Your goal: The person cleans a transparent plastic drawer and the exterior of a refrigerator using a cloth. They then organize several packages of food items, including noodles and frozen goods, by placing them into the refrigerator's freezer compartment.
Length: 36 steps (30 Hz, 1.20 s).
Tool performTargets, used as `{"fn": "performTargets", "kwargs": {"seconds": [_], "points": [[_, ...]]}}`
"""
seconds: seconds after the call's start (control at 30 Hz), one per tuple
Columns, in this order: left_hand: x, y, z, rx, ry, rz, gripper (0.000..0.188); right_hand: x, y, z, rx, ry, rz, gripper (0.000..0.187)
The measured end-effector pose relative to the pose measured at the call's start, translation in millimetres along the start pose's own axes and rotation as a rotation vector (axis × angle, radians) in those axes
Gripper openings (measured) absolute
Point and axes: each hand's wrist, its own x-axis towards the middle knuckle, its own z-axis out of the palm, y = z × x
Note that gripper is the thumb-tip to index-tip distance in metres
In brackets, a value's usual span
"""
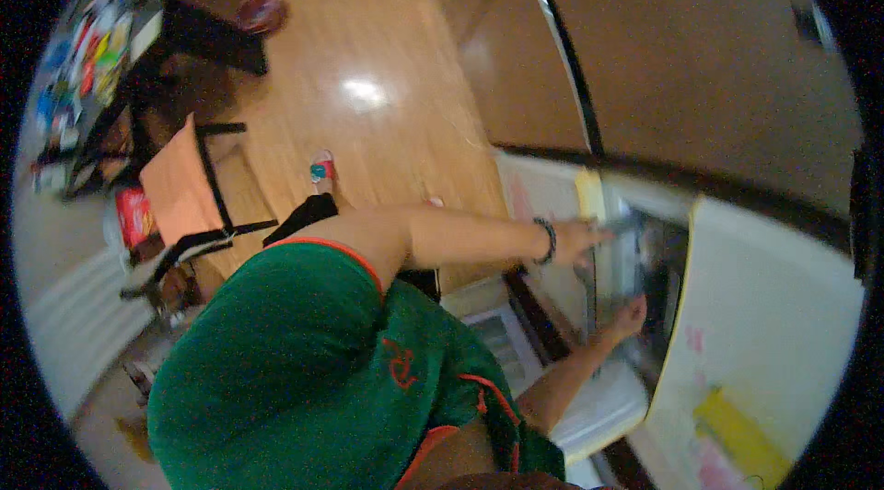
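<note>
Both my arms reach to the right, toward a dark, glossy panel (661,280) set in a pale recess. My left hand (575,241), with a dark beaded bracelet (547,242) at its wrist, is at the recess's near side. Its fingers point toward the panel, but blur hides whether they grip anything. Lower down, my right hand (632,316) is closed in front of the panel. What it holds, if anything, is too blurred to make out. A pale board with a yellow edge (692,246) borders the panel on the right.
Large brown doors (700,57) stand above the recess. A folding chair with an orange seat (178,186) is at left on the wooden floor (368,39). Beyond it a cluttered table (101,57) runs along the edge. A yellow patch (741,435) marks the white surface at lower right.
</note>
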Motion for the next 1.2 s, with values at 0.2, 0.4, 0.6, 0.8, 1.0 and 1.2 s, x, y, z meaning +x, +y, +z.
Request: {"fn": "performTargets", "kwargs": {"seconds": [0.2,0.4,0.6,0.8,1.0,1.2], "points": [[-161,-78,-130,0.068,0.171,-0.181,0.027,-105,-100,119,-0.264,0.002,-0.712,0.02],[-416,-136,-264,0.101,0.715,-0.501,0.023,-269,-178,294,0.009,-0.554,-0.859,0.007],[-598,-172,-345,0.251,0.985,-0.787,0.03,-425,-266,410,0.051,-0.9,-1.137,0.006],[-684,-225,-394,0.105,1.161,-0.729,0.079,-490,-316,499,-0.025,-1.138,-1.322,0.013],[-739,-250,-463,0.096,1.495,-0.905,0.052,-514,-356,606,-0.105,-1.278,-1.346,0.014],[-815,-239,-544,-0.26,1.944,-0.79,0.035,-603,-435,721,-0.085,-1.451,-1.505,0.013]]}}
